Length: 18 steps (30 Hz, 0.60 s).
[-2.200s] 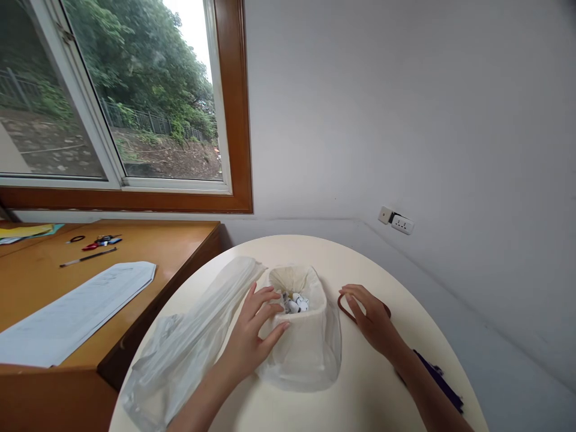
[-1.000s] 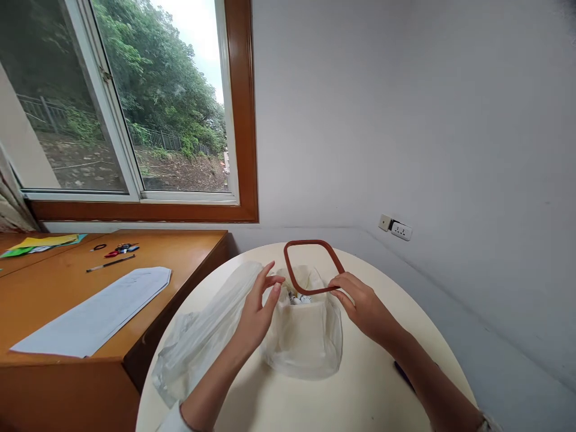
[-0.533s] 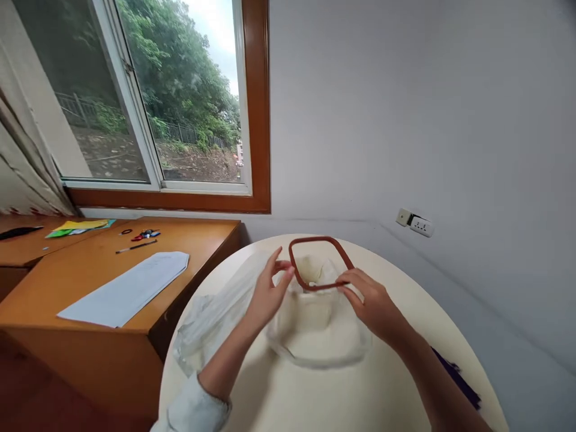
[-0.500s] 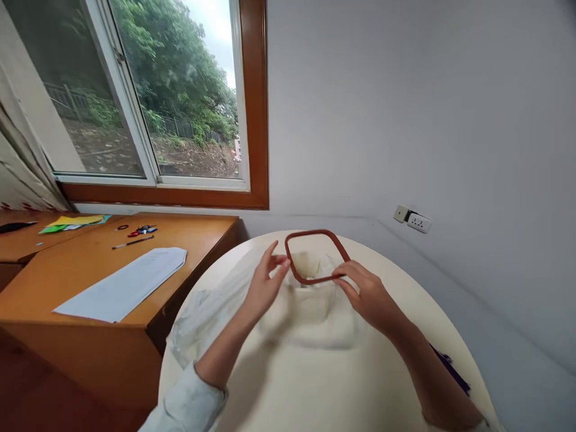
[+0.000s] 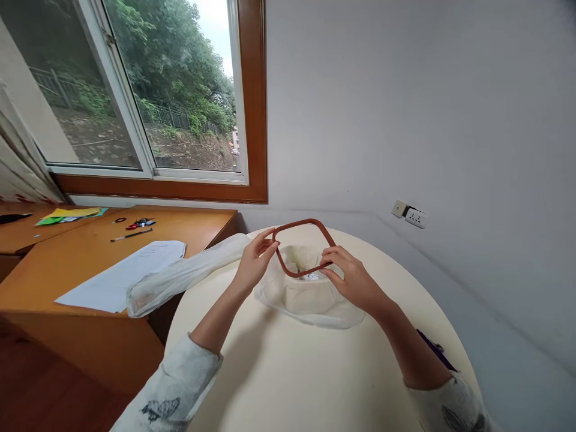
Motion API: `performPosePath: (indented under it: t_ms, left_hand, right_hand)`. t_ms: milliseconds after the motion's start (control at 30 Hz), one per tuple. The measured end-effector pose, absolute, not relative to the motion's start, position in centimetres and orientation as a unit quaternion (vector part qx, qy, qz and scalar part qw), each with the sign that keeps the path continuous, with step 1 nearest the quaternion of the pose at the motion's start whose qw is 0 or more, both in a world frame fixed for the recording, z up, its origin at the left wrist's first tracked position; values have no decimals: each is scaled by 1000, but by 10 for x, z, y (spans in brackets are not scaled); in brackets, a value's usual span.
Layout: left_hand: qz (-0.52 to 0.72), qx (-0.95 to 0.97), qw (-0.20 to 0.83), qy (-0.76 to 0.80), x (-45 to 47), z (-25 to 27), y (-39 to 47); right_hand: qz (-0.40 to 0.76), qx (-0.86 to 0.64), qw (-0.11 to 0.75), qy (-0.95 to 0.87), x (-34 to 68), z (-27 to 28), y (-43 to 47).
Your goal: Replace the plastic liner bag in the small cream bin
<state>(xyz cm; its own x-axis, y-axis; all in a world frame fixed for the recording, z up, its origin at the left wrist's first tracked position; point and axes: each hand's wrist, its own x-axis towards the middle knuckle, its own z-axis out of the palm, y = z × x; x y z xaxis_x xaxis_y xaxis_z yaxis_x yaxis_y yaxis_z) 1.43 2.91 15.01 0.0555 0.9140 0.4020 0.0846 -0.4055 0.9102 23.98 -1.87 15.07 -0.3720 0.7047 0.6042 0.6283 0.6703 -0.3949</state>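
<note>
Between both hands is a thin reddish-brown bin ring (image 5: 288, 273), a square with rounded corners, tilted above a cream bin (image 5: 310, 297). My left hand (image 5: 252, 261) pinches the ring's left corner between thumb and fingers. On its near right side, my right hand (image 5: 353, 276) grips it the same way. A translucent white plastic bag (image 5: 333, 318) drapes loosely around the bin. Through the ring the bin's opening shows, with something pale inside that I cannot make out.
The bin stands on a round cream table (image 5: 310, 372). A long puffed bag part (image 5: 180, 279) stretches left over the wooden desk (image 5: 202, 222), partly across white papers (image 5: 121, 276). A pen (image 5: 131, 234) lies behind them. A dark purple item (image 5: 436, 351) is beside my right forearm.
The ring and both hands have shifted slightly left in view. The bag's left part has swung outward from the tabletop over the desk and papers. Both hands keep their hold.
</note>
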Motion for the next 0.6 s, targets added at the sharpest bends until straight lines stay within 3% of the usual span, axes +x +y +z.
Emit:
performPosePath:
  t_ms: [600]
  left_hand:
    - [542,647,370,388,13,134,42]
  right_hand:
    - [27,-395,411,-821,246,137,-5]
